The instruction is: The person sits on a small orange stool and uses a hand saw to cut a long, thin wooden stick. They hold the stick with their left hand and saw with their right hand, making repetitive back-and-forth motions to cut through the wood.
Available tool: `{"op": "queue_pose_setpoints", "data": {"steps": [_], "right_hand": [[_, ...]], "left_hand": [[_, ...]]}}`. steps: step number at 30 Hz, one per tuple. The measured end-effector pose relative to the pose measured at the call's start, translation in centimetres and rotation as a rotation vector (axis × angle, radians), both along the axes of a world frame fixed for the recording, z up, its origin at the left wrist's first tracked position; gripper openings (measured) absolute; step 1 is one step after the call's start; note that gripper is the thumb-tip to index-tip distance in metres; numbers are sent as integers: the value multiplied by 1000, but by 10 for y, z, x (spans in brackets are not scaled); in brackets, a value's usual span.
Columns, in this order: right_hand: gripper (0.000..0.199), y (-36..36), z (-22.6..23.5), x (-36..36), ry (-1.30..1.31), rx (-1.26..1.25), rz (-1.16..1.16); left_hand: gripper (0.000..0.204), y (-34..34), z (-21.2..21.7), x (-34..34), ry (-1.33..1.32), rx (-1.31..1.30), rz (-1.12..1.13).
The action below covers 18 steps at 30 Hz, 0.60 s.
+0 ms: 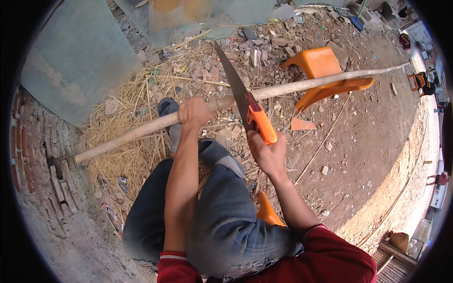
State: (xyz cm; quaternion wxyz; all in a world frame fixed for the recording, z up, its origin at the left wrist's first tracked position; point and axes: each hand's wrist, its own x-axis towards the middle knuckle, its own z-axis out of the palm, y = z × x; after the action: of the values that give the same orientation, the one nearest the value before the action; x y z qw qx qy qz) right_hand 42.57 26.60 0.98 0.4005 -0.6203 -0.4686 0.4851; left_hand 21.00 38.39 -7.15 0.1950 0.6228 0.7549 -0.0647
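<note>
A long pale bamboo pole slants across the view, from the lower left up to the far right. My left hand is wrapped round it, left of the saw. In my right hand is the orange handle of a handsaw. The saw's dark blade points up and away, crossing the pole just right of my left hand. Whether its teeth touch the bamboo I cannot tell. Farther right, the pole passes over a small orange plastic chair, between its seat and backrest.
Straw and rubble cover the ground around my feet. A worn brick wall stands at the left, with grey sheets behind it. Another orange plastic piece shows beside my leg. A person is far right.
</note>
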Motion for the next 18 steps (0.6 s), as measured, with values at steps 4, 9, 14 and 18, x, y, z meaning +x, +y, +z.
{"op": "queue_pose_setpoints", "data": {"steps": [4,9,14,18], "right_hand": [[16,49,25,-3,184,-43,37],[17,60,75,10,178,142,23],[21,-2,77,19,110,341,15],[6,-69,34,39,-34,-34,131]], "left_hand": [[31,3,-4,-16,35,76,14],[33,9,-4,-6,32,25,-17],[33,17,-11,-13,9,58,-38],[33,13,-14,-15,12,53,-32]]}}
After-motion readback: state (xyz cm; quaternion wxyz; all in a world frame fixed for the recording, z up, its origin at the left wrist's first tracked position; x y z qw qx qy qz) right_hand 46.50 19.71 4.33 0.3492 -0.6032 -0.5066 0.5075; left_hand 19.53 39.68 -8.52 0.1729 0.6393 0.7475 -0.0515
